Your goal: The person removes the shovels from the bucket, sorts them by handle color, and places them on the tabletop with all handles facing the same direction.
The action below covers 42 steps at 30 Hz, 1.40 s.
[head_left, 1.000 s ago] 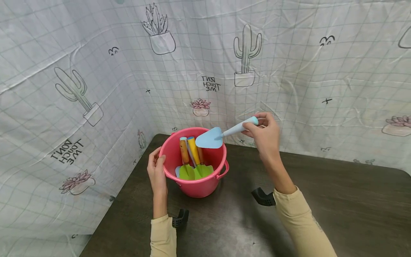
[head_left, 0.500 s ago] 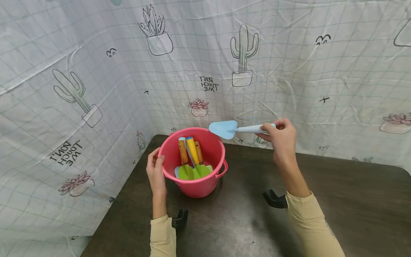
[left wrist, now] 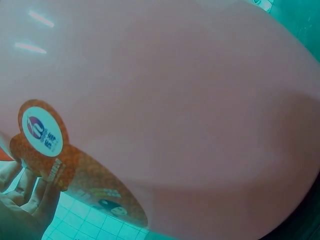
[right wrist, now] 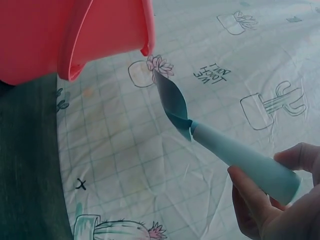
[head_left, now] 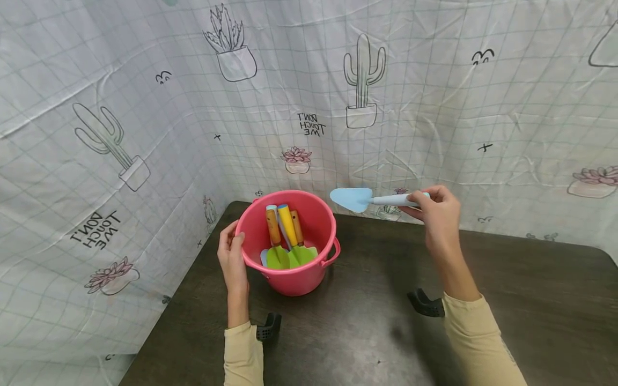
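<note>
A pink bucket [head_left: 299,281] is on the dark table in the head view. My left hand [head_left: 232,257] grips its left rim, thumb over the edge and fingers outside. Inside the bucket lean several hand tools with green blades [head_left: 277,258], among them a yellow handle [head_left: 287,222] and wooden handles [head_left: 273,225]. To the right of the bucket, in the air, my right hand [head_left: 440,217] pinches a light blue trowel [head_left: 354,199] by its pale handle, blade pointing left. In the right wrist view the trowel's handle [right wrist: 245,160] lies between thumb and fingers.
The dark wooden table [head_left: 347,332] stretches to the right. A white cloth [head_left: 425,107] with cactus drawings hangs behind and at the left. A sticker [left wrist: 42,132] shows on the bucket's outer wall in the left wrist view. Black wrist mounts [head_left: 425,304] stick out from the sleeves.
My right hand has moved right and slightly down with the trowel, whose blade has left its place over the bucket's rim. The left hand stays on the bucket.
</note>
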Each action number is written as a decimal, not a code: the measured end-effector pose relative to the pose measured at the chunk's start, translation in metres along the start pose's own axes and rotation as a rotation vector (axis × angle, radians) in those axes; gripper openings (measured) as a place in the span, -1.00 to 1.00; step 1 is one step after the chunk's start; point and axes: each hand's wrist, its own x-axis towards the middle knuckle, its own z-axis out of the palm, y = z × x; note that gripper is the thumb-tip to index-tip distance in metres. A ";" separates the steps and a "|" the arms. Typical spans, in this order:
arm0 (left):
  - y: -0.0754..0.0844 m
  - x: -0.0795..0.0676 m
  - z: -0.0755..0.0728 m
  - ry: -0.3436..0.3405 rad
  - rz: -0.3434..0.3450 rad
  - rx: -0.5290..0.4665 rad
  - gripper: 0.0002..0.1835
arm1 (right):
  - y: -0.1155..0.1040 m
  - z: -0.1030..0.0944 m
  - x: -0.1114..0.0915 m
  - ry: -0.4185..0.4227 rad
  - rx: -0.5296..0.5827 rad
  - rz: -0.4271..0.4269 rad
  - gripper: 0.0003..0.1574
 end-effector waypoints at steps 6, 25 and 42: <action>0.000 -0.001 0.001 0.002 0.000 -0.006 -0.59 | 0.003 -0.010 0.000 0.024 -0.018 0.025 -0.91; 0.000 -0.002 0.001 0.008 -0.014 0.020 -0.59 | 0.016 -0.042 -0.001 0.129 -0.006 0.089 -0.76; -0.001 -0.001 0.000 0.002 0.004 -0.010 -0.60 | 0.025 -0.071 0.005 0.168 0.051 0.340 -0.68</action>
